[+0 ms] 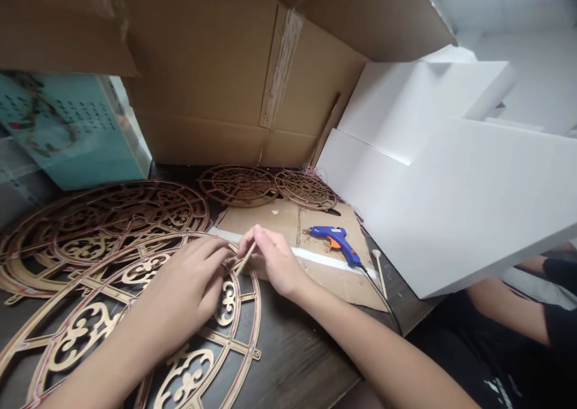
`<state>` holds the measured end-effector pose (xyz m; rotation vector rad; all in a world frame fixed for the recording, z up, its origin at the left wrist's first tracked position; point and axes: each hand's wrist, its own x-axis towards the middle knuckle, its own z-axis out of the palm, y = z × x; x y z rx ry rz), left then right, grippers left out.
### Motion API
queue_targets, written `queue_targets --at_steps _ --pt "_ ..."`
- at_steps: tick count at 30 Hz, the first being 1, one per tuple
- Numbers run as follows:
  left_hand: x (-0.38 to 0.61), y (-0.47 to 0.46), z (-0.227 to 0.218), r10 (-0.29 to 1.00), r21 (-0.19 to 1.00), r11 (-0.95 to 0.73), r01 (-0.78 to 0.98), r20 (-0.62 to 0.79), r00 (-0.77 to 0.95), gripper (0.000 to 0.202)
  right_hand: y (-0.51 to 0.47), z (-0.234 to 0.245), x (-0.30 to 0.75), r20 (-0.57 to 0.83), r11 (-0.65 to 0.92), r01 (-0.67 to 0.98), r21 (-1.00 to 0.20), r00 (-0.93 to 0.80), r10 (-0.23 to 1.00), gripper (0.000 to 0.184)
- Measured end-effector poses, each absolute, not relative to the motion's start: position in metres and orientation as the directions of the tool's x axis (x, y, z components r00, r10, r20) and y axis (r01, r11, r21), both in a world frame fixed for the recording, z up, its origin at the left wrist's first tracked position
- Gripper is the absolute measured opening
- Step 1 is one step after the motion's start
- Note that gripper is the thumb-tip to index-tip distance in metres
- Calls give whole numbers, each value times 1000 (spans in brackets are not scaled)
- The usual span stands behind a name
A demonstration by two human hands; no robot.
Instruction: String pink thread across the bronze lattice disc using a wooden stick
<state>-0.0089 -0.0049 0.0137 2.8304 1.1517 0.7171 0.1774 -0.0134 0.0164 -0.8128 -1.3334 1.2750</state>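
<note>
A large round laser-cut wooden lattice panel [112, 313] lies on the dark table in front of me. My left hand [189, 282] rests on its upper right rim, fingers curled and pressed against the wood. My right hand [273, 258] is just to the right, thumb and fingers pinched on a thin wooden stick [246, 260] that slants down to the panel's rim between both hands.
A second large lattice panel [103, 216] lies behind, two small ones [238, 185] further back. A blue glue gun [338, 240] and a glue stick [379, 270] lie on flat cardboard [333, 276]. A cardboard box [225, 84], white foam boards [451, 204] and a teal box [76, 132] surround the table.
</note>
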Motion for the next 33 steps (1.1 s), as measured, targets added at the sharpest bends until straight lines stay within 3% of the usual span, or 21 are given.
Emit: queue_targets --at_steps 2,4,9,16,25,33 --pt "-7 -6 17 654 198 -743 639 420 629 31 -15 20 183 330 336 37 -941 -121 936 44" --pt "-7 -7 17 645 203 -751 628 427 633 27 -18 24 188 378 385 162 -909 -76 923 43" --pt "-9 -6 15 625 239 -774 586 440 645 25 -24 28 191 301 338 234 -911 -181 936 38" --pt "-10 -3 11 632 232 -770 594 410 658 18 -25 21 190 336 434 460 -775 -281 899 30" --pt "-7 -5 15 633 243 -771 589 387 670 16 -26 21 189 245 345 516 -784 -254 936 31" --pt "-6 -4 11 631 244 -771 589 417 654 14 -30 20 186 274 372 524 -766 -256 927 28"
